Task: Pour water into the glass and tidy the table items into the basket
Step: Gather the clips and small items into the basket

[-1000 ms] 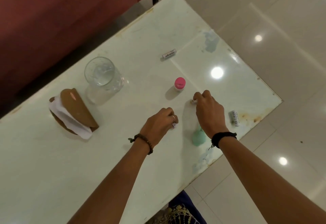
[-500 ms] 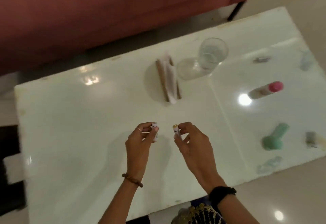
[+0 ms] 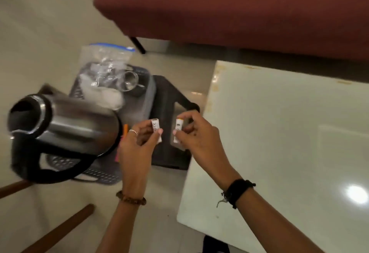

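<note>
Batteries, one [image 3: 156,131] pinched in the left hand [image 3: 135,147] and one [image 3: 178,131] in the right hand [image 3: 199,135], hung over the basket [image 3: 137,105] beside the table [image 3: 279,133]. They looked light, stiff and slick, best gripped across the middle.

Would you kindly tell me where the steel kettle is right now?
In the head view the steel kettle is at the left, off the table, over the grey basket, just left of the left hand.

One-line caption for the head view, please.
Left hand and right hand each pinch a small white battery above the floor basket beside the kettle.
</note>
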